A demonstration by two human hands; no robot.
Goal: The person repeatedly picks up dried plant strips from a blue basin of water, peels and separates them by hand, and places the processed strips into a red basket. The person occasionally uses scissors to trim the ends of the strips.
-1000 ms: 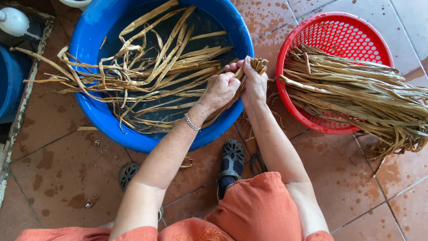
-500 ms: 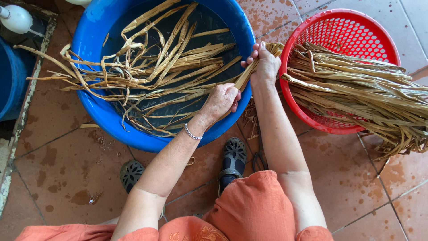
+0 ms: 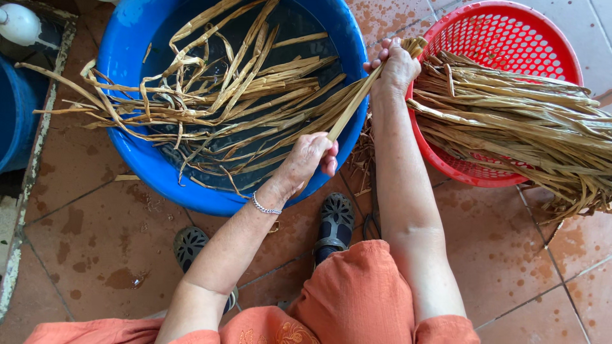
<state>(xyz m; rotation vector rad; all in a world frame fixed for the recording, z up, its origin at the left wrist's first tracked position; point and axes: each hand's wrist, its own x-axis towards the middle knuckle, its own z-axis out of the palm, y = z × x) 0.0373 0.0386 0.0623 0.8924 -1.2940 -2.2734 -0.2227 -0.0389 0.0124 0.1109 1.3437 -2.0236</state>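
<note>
At far left we note a white bottle (image 3: 18, 24) and the edge of a dark blue container (image 3: 16, 114) on the wet tiled floor (image 3: 83, 255). Right of these stands a blue basin (image 3: 159, 172) holding dark water and loose tan leaf strips (image 3: 210, 95). Our left hand (image 3: 309, 159) sits over the basin's near right rim, fingers curled tight around the lower part of a bunch of strips (image 3: 357, 99). The bunch slants up and right across the rim to our right hand (image 3: 395, 67), fingers clenched about its upper end. At far right a red perforated basket (image 3: 548, 44) holds a heap of strips (image 3: 516, 121) spilling over its right edge.
</note>
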